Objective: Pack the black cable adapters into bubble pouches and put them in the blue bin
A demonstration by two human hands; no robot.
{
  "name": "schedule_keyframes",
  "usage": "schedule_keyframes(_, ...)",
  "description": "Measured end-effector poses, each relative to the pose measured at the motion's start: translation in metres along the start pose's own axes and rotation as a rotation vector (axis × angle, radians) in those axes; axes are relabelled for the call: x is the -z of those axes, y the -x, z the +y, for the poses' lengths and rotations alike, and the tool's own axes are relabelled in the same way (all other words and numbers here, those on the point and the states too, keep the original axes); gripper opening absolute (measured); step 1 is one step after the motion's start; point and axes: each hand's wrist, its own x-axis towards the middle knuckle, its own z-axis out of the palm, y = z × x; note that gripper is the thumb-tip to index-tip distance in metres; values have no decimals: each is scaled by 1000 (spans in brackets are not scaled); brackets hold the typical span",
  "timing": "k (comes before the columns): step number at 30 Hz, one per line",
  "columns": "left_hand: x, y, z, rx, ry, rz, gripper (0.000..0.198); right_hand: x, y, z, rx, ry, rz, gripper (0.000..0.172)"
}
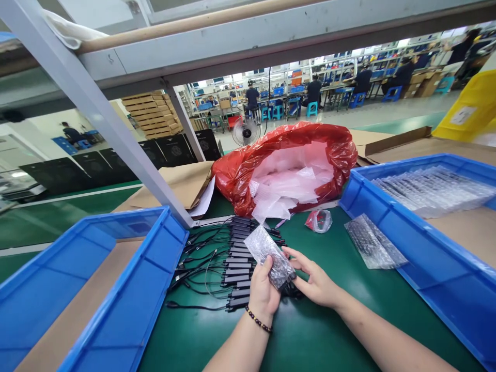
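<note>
My left hand (262, 292) is closed around a small bubble-wrap pouch (269, 255), held tilted over the green mat. My right hand (314, 279) meets the pouch's lower end, fingers pinching a black adapter (290, 285) at its mouth. Just left of my hands lies a row of several black adapters with cables (235, 263). A few empty bubble pouches (372, 242) rest to the right on the mat.
A blue bin (116, 310) sits at the left; another blue bin (391, 227) at the right holds bagged parts (432, 188). A red plastic bag (287, 165) of pouches lies behind. A slanted metal frame post (116, 129) crosses the left. Seated workers are far behind.
</note>
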Motion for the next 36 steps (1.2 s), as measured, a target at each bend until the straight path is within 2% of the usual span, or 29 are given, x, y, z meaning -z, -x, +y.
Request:
schedule_keyframes(4, 3, -4, 1, -18, 53, 58, 24, -3, -1, 2, 8, 3, -53, 67)
schedule_keyframes(8, 6, -6, 4, 0, 41, 21, 23, -7, 0, 9, -59, -17, 14, 54)
schedule_keyframes(11, 6, -5, 4, 20, 38, 18, 23, -8, 1, 13, -13, 21, -14, 71)
schedule_keyframes(13, 5, -6, 4, 0, 54, 54, 23, -9, 2, 15, 33, 93, -29, 75)
schedule_keyframes(15, 4, -6, 4, -12, 65, 59, 21, -10, 3, 17, 56, 167, 3, 66)
schedule_keyframes(19, 0, -3, 1, 30, 60, -22, 20, -8, 2, 18, 88, 305, 136, 56)
schedule_keyframes(24, -5, 9, -15, 105, 27, -105, 25, -3, -1, 18, 176, 417, 210, 43)
schedule_keyframes(27, -5, 13, -22, 171, 3, -119, 29, -1, -2, 20, 239, 419, 200, 40)
schedule_keyframes(30, -3, 12, -20, 166, -17, -126, 32, 1, -2, 20, 267, 423, 174, 43)
schedule_keyframes(36, 2, -1, -1, 12, -33, -1, 27, 5, -2, 9, 371, 362, 17, 49)
